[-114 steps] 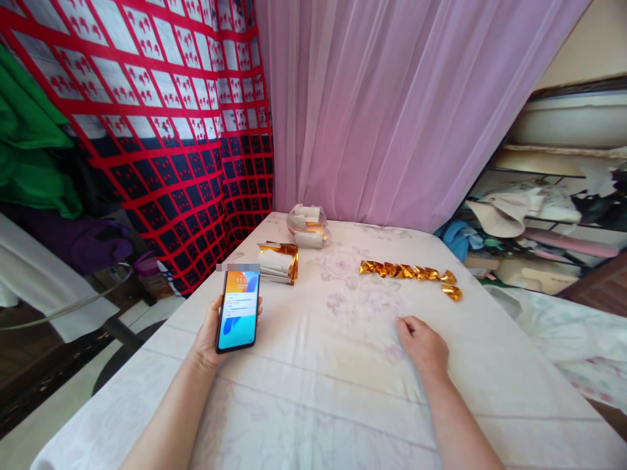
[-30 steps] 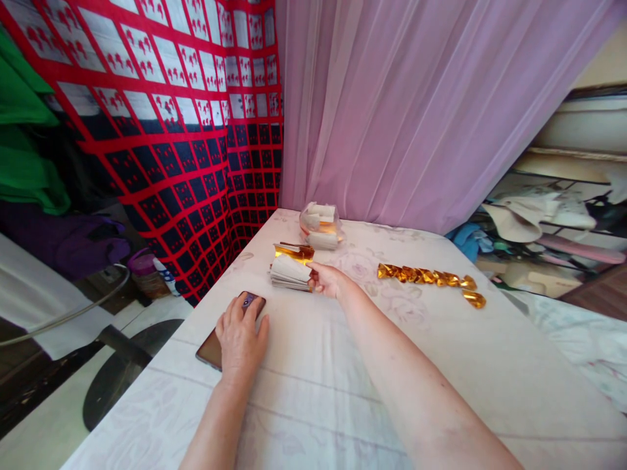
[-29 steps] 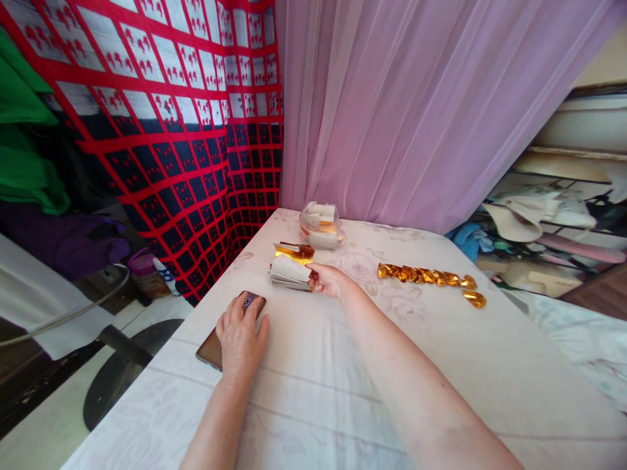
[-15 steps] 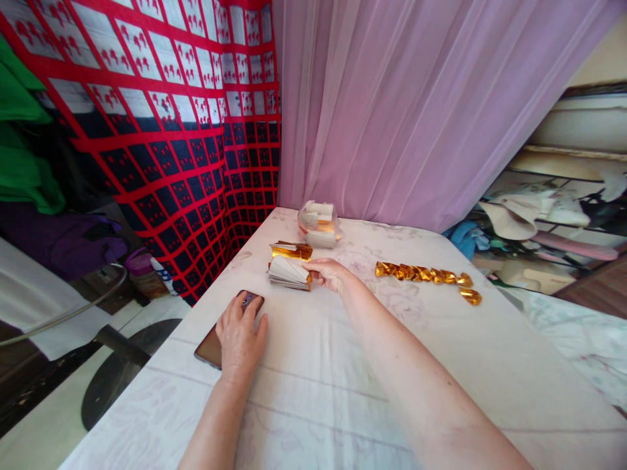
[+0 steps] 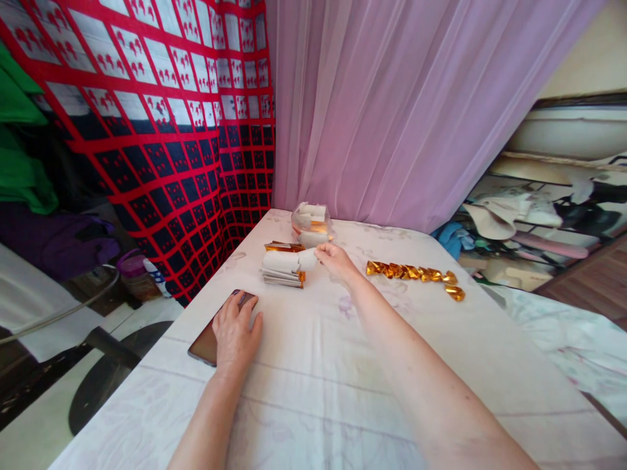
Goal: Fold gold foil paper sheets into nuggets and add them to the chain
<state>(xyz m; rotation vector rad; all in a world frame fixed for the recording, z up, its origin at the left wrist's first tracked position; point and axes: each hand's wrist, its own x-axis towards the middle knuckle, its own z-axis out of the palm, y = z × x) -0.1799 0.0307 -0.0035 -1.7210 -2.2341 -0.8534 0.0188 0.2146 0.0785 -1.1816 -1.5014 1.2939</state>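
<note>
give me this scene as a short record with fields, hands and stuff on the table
left hand: flat on a dark phone
right hand: pinching a white sheet off the paper stack
beyond the stack: clear bag of papers
right of the hand: row of folded gold pieces
surface: table in pale floral cloth

We see soft, even daylight filtering through the sheer pink curtain (image 5: 392,111), leaving the pale floral tablecloth (image 5: 343,365) bright with only faint shadows. The gold foil pieces (image 5: 411,273) glint. Wide-angle distortion bends the edges, and the corners blur slightly.
</note>
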